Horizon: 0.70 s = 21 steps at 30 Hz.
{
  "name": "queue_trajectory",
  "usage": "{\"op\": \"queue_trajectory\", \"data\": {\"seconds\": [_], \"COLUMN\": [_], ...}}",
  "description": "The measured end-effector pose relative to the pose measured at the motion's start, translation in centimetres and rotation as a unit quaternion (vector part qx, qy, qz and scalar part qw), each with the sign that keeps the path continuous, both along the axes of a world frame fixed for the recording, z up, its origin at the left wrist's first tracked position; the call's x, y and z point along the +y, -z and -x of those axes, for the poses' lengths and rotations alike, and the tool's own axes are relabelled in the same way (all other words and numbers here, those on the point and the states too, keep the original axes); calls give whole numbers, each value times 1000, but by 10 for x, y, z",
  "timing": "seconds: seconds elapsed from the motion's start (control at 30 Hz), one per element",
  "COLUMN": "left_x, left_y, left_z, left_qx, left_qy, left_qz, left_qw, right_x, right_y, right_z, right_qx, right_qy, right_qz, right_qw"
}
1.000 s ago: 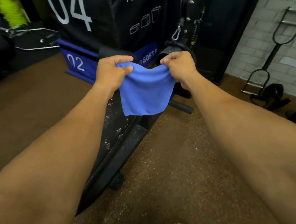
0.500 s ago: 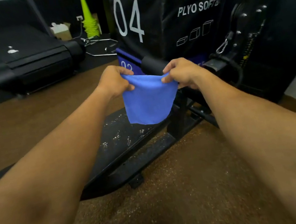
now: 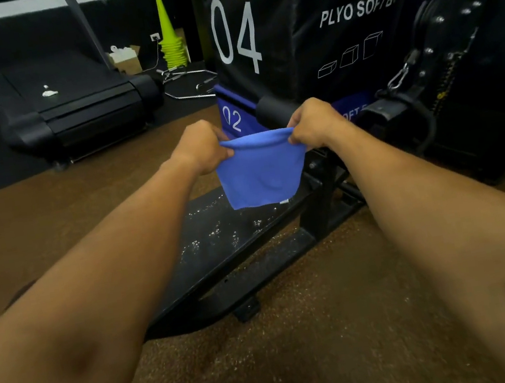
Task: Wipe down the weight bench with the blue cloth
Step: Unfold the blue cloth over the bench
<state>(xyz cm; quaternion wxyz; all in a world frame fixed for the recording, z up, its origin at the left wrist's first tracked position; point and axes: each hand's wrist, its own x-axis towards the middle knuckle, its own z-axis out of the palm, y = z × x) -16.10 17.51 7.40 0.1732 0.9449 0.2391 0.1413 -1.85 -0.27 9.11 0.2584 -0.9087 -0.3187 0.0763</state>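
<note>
The blue cloth [image 3: 261, 173] hangs in the air in front of me, held by its two top corners. My left hand [image 3: 203, 148] pinches the left corner and my right hand [image 3: 313, 123] pinches the right one. Below the cloth lies the black weight bench [image 3: 219, 239], running from lower left to upper right. Its pad is speckled with bright wet droplets. The cloth's lower edge hangs just above the pad and does not touch it. My left forearm hides the near end of the bench.
Stacked black and blue plyo boxes [image 3: 302, 31] stand right behind the bench. A cable machine [image 3: 442, 62] is at the right. A treadmill [image 3: 74, 100] and a stack of yellow cones [image 3: 171, 45] sit at the back left. Brown rubber floor [image 3: 302, 349] surrounds the bench.
My view has swung left and up, bringing the treadmill and cones into sight. Both hands keep hold of the cloth, which now hangs nearer the bench pad.
</note>
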Motion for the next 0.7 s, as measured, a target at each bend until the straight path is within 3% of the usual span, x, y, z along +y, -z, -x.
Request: {"op": "queue_trajectory", "data": {"seconds": [0.43, 0.57, 0.7], "left_x": [5, -5, -10], "left_y": [5, -4, -8], "left_z": [30, 43, 52], "left_qx": [64, 121, 185], "left_qy": [13, 64, 94], "left_qz": [40, 147, 271], "left_qw": [997, 980, 940], "right_x": [-7, -15, -31], "right_y": [4, 6, 3], "right_z": [27, 28, 25], "right_qx": [-41, -24, 88], "right_qy": [4, -11, -42], "right_qz": [31, 83, 89], "right_qw": [999, 996, 991]}}
